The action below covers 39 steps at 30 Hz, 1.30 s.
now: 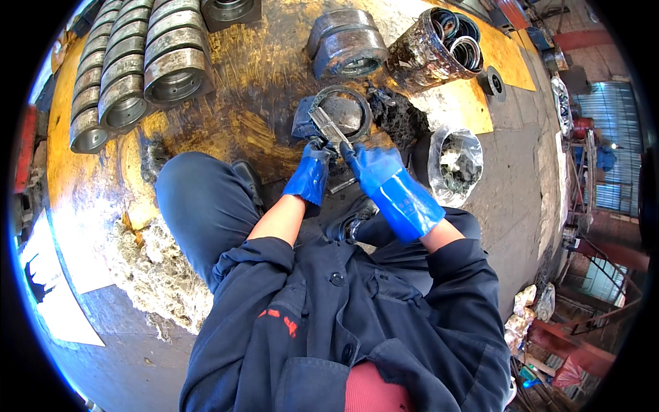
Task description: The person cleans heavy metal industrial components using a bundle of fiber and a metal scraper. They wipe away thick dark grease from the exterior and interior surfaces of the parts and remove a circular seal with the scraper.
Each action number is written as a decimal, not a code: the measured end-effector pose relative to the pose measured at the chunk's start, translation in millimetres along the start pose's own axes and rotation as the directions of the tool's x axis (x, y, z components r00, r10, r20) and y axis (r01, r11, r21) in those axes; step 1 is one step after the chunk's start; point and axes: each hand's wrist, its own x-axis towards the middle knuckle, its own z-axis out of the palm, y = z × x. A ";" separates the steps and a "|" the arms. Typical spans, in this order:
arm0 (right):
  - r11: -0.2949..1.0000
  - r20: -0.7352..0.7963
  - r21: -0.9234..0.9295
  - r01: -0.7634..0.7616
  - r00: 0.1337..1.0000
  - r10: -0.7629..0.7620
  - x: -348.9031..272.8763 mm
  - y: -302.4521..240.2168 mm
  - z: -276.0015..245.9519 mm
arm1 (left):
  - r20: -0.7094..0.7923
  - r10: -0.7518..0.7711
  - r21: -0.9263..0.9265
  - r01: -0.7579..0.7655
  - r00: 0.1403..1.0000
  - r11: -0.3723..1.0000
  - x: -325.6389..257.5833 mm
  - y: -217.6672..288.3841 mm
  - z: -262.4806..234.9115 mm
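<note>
Two blue-gloved hands on one metal scraper
Left hand and right hand both grip it — blade resting on a greasy steel ring.

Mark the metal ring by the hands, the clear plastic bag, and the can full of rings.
metal ring (357, 103): head view, on its far right rim.
clear plastic bag (473, 147): head view, on its right-hand rim.
can (419, 51): head view, on its grimy side wall.
</note>
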 end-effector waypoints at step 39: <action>-0.163 -0.033 0.981 0.109 0.912 0.409 -55.0 35.6 10.7 | 0.084 0.529 0.688 -0.434 0.844 0.582 -29.2 67.3 46.5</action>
